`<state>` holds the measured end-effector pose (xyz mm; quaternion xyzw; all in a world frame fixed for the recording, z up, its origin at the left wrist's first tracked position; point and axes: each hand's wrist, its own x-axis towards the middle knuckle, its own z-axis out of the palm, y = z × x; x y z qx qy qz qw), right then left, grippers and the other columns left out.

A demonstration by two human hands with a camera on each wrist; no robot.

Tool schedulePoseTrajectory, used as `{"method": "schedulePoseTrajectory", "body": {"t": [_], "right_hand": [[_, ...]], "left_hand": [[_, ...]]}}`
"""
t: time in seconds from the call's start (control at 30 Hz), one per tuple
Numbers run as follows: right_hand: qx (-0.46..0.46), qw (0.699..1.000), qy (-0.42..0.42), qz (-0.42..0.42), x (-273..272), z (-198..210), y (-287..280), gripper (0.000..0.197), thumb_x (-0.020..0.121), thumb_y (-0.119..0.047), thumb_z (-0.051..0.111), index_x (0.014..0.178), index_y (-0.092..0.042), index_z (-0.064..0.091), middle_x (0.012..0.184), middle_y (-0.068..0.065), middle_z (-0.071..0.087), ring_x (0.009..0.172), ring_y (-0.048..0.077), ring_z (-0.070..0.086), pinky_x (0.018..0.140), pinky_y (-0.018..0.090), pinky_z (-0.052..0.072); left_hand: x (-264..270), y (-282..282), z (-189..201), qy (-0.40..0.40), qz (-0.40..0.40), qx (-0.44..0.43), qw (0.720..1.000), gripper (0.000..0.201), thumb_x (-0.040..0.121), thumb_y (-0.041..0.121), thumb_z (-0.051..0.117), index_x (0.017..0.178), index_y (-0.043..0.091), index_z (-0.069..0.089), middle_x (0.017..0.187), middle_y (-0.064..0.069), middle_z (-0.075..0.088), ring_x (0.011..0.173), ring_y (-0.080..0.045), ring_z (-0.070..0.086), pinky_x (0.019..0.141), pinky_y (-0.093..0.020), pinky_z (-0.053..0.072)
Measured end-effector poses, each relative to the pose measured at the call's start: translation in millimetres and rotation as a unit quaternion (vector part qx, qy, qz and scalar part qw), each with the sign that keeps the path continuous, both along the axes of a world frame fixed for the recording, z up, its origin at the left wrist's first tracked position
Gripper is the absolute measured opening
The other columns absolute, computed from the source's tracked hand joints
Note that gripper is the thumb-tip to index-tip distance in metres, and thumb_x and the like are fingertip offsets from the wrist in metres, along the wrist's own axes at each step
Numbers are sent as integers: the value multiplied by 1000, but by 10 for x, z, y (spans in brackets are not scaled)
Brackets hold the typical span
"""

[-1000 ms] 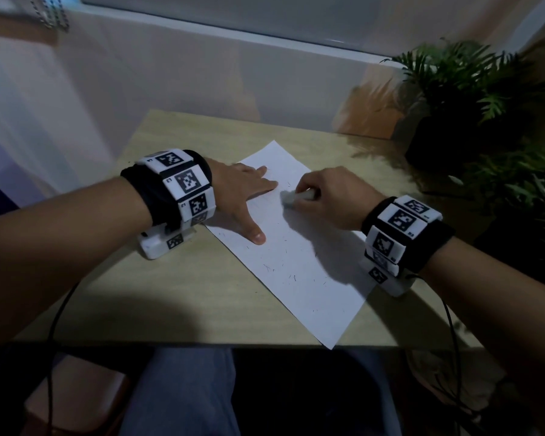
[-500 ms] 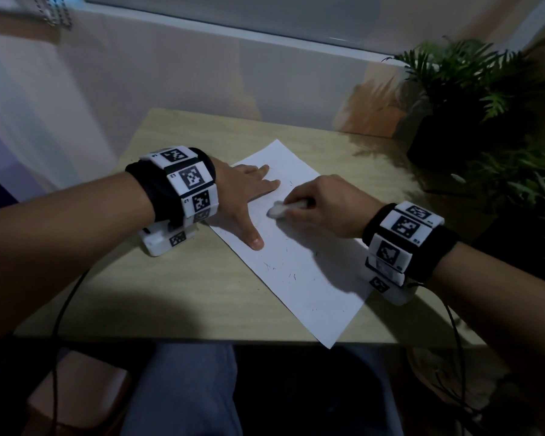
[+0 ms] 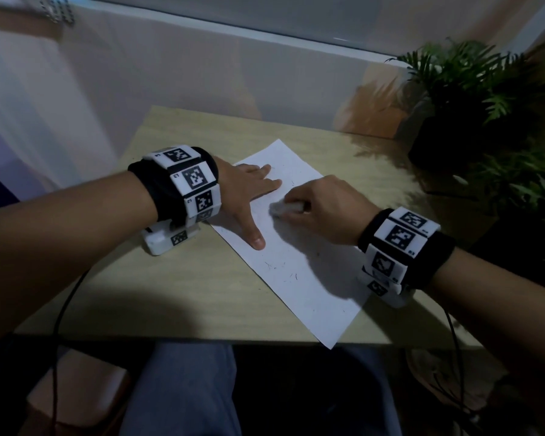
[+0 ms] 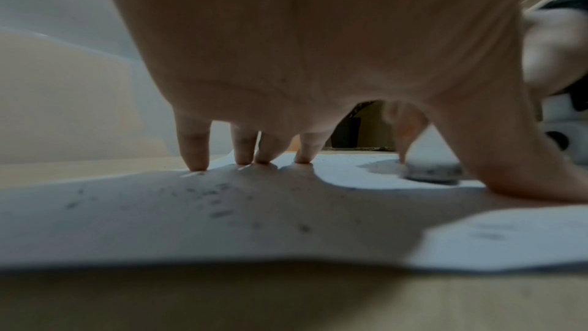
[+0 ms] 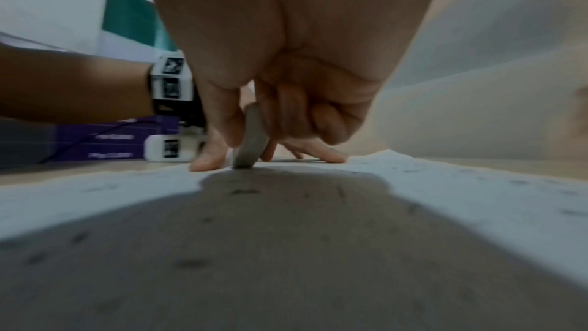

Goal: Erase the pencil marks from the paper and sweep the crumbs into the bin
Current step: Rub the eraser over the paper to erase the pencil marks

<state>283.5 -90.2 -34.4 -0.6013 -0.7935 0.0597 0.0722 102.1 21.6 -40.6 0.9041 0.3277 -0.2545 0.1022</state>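
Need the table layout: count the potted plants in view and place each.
2, both at the table's right edge: one plant far, another plant nearer. More may be hidden.

Spread fingertips (image 4: 194,157) on paper (image 4: 318,230)

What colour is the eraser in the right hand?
Off-white, smudged grey; the eraser shows best in the right wrist view.

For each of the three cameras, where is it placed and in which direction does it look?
Head: looks forward and down at the paper on the table; both forearms show.
Left wrist: low under the left hand, along its fingertips pressing the paper.
Right wrist: low under the right hand pinching the eraser.
Shared: every view shows paper and eraser.
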Motion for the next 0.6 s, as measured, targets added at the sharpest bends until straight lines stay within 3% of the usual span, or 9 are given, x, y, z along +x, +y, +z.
{"method": "schedulePoseTrajectory", "body": {"t": [0.07,0.13,0.2,0.27,0.33,0.43,0.5,0.6], "right_hand": [[-59,996,36,61,-74,18,-66,37,95,-52,54,91,-20,72,72,-1,66,67,18,56,67,34,47],[-84,994,62,36,-51,46,-43,44,90,-61,53,100,-23,74,78,-2,69,71,16,58,70,32,48],[-40,999,32,-18,-1,26,22,53,89,-68,49,90,-20,73,75,-1,68,73,19,59,69,36,50],[8,998,-9,-58,-15,8,50,50,94,-59,50,80,-15,67,69,2,64,69,24,56,65,38,48],[4,1000,-11,-28,-80,-8,13,48,95,-55,50,77,-13,66,66,2,62,66,23,54,62,37,46],[-69,997,20,36,-166,123,-59,37,93,-53,57,89,-20,74,75,-2,69,70,16,58,67,33,46],[-61,997,31,38,-180,214,-12,27,90,-45,62,96,-22,76,80,-4,70,73,14,59,68,31,45],[-31,999,23,29,-225,192,55,28,89,-44,61,97,-21,75,77,-5,66,72,15,56,67,29,42]], "left_hand": [[23,-3,40,8,1,-8,1000,157,38,101,56,159,32,-17,166,2,-26,154,-16,-19,126,-50,2],[25,-8,46,8,2,-10,1000,157,38,103,54,159,32,-17,166,2,-26,154,-16,-19,126,-50,2],[12,-4,18,6,1,-1,1000,160,32,106,49,159,33,-17,167,3,-24,154,-16,-18,126,-50,3],[-2,3,-11,4,0,2,1000,158,35,105,52,159,33,-16,167,3,-24,155,-16,-17,126,-50,2],[7,-10,11,5,-2,0,1000,158,37,104,54,159,33,-16,167,2,-24,155,-16,-18,126,-49,2],[31,3,28,1,0,-10,1000,157,36,100,57,160,34,-15,167,0,-24,154,-18,-18,126,-51,2],[38,53,-14,-19,-9,-24,999,157,29,105,57,159,43,-7,169,0,-18,155,-20,-18,125,-55,4],[37,94,-65,-37,-23,-32,999,150,26,108,54,154,51,2,170,2,-12,155,-20,-18,123,-60,7]]}}
